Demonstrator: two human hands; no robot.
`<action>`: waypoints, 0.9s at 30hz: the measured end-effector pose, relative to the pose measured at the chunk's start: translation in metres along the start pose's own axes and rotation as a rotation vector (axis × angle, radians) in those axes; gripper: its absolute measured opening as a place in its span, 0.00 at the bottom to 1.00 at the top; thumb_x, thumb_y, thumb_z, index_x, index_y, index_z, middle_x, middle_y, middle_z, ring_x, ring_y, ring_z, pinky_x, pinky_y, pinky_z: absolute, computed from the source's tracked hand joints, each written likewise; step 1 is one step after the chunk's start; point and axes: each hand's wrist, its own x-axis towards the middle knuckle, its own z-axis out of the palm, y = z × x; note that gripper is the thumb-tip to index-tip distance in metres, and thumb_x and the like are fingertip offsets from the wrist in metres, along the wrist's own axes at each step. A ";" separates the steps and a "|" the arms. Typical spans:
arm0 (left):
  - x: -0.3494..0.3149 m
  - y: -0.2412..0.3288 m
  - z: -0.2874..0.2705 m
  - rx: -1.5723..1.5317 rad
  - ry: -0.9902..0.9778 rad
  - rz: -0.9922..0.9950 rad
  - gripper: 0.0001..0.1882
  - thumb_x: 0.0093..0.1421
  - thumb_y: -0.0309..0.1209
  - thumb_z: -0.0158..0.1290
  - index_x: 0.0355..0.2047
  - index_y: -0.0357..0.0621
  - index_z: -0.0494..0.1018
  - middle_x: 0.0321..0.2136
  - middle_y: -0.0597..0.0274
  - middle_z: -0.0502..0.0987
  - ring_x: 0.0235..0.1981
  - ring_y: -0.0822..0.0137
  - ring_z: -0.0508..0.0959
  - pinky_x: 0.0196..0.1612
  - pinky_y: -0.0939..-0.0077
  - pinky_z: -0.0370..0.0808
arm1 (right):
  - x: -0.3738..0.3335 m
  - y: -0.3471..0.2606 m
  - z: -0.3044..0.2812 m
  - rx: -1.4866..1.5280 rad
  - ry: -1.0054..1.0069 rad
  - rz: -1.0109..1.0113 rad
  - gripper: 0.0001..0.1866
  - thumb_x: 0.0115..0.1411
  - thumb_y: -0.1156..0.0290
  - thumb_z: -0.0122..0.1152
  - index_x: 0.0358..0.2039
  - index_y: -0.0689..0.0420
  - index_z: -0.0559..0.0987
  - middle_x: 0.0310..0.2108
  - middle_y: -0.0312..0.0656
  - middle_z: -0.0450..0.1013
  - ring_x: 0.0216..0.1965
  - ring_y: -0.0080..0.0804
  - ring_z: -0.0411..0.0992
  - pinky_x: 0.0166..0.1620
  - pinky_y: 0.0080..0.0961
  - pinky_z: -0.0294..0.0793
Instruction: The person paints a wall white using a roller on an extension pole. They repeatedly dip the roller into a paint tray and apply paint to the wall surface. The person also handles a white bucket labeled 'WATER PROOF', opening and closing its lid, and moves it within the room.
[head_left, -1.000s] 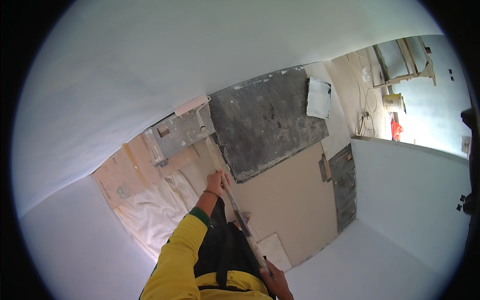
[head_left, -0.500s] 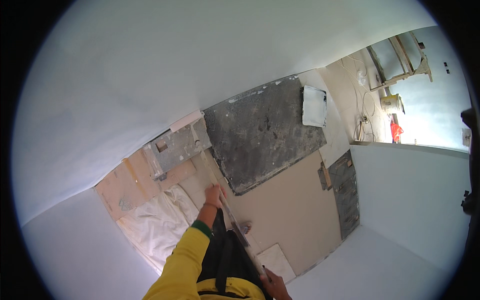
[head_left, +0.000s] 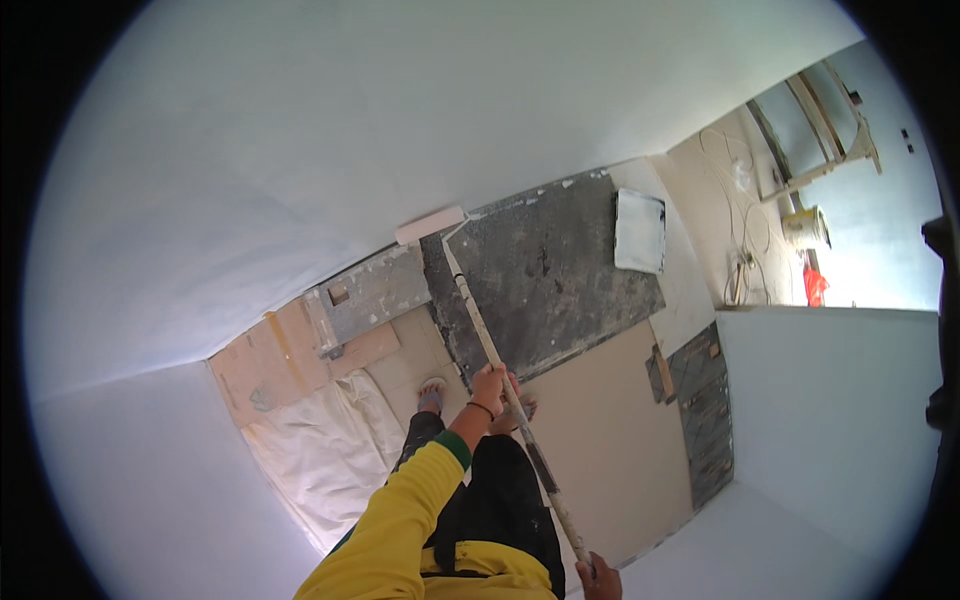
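A long-handled paint roller (head_left: 481, 322) slants from the lower right up toward the wall (head_left: 330, 130). Its pale pink roller sleeve (head_left: 431, 225) lies against or very near the foot of that wall; contact is hard to tell. Midway along the pole, my left hand (head_left: 491, 388) is closed around it, the yellow sleeve behind it. My right hand (head_left: 600, 578) grips the pole's lower end near the bottom edge, partly cut off by the picture. The pole passes in front of my right leg and foot.
A dark, paint-spotted board (head_left: 550, 270) covers the floor, with a white paint tray (head_left: 640, 231) on its right end. Cardboard (head_left: 262, 368), a grey board (head_left: 375, 297) and a pale sheet (head_left: 335, 450) lie left. Cables (head_left: 735, 200), a bucket (head_left: 806, 228) and wooden frames (head_left: 815, 110) stand beyond right.
The roller sleeve has moved right along the wall's base. Both hands have shifted right with the pole, and my feet show more clearly.
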 end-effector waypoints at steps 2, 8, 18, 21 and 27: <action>0.025 -0.001 0.020 0.004 0.029 0.025 0.07 0.67 0.30 0.46 0.42 0.41 0.67 0.31 0.55 0.72 0.30 0.59 0.76 0.36 0.55 0.79 | 0.022 0.019 -0.008 0.001 -0.020 -0.007 0.26 0.66 0.53 0.49 0.53 0.62 0.73 0.42 0.58 0.75 0.41 0.60 0.73 0.44 0.49 0.73; 0.042 -0.038 0.064 0.003 0.088 0.033 0.04 0.66 0.27 0.43 0.39 0.41 0.67 0.30 0.56 0.71 0.29 0.60 0.75 0.33 0.59 0.78 | 0.054 0.096 -0.043 0.058 -0.114 0.080 0.26 0.66 0.53 0.49 0.52 0.62 0.73 0.41 0.60 0.76 0.42 0.60 0.74 0.44 0.49 0.74; -0.131 -0.093 0.105 0.018 -0.103 0.195 0.07 0.66 0.29 0.46 0.42 0.42 0.66 0.37 0.58 0.71 0.37 0.62 0.75 0.43 0.57 0.79 | -0.057 0.190 -0.032 0.142 0.007 0.026 0.21 0.63 0.58 0.56 0.49 0.60 0.76 0.37 0.56 0.77 0.37 0.56 0.75 0.40 0.44 0.75; -0.177 -0.100 0.095 0.067 -0.133 0.262 0.07 0.66 0.29 0.46 0.43 0.42 0.66 0.37 0.58 0.71 0.37 0.63 0.75 0.42 0.59 0.79 | -0.106 0.195 -0.004 0.192 0.022 0.039 0.19 0.62 0.60 0.59 0.49 0.59 0.75 0.38 0.53 0.77 0.37 0.54 0.75 0.38 0.45 0.75; -0.191 -0.129 0.030 0.168 -0.183 0.246 0.09 0.65 0.32 0.48 0.42 0.41 0.65 0.33 0.59 0.73 0.34 0.64 0.77 0.39 0.61 0.81 | -0.182 0.227 0.073 -0.104 -0.017 -0.292 0.15 0.63 0.59 0.57 0.47 0.50 0.74 0.38 0.46 0.74 0.27 0.50 0.71 0.29 0.43 0.71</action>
